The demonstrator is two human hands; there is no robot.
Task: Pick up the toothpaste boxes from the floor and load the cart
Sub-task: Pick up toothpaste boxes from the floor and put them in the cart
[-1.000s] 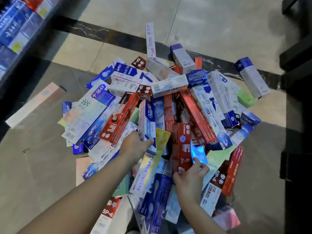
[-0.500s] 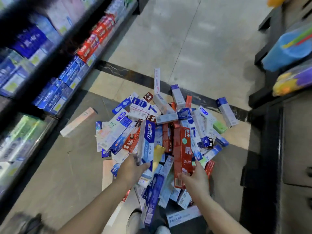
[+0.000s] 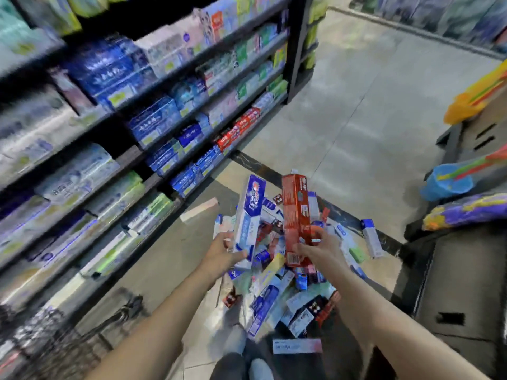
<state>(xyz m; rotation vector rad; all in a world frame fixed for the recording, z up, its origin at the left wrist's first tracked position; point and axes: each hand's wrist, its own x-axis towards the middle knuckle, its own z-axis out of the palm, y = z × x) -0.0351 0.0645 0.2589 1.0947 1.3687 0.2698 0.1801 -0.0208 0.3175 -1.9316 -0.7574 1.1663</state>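
Note:
My left hand (image 3: 223, 249) grips the lower end of a blue and white toothpaste box (image 3: 248, 215), held upright above the floor. Beside it, my right hand (image 3: 315, 244) grips a red toothpaste box (image 3: 295, 212), also upright. Under both hands a pile of toothpaste boxes (image 3: 277, 289) in blue, red, white and green lies scattered on the tiled floor. At the bottom left, the dark wire mesh of the cart (image 3: 55, 341) shows, blurred.
Store shelves (image 3: 153, 116) full of boxed toothpaste run along the left. A dark display stand (image 3: 461, 270) with bright toys stands at the right. A single white and blue box (image 3: 371, 237) lies apart near the stand. My shoes (image 3: 247, 363) show at the bottom.
Both hands have lifted a box each off the pile and raised them upright. The view has tilted up and pulled away from the floor, bringing in the shelves and the cart.

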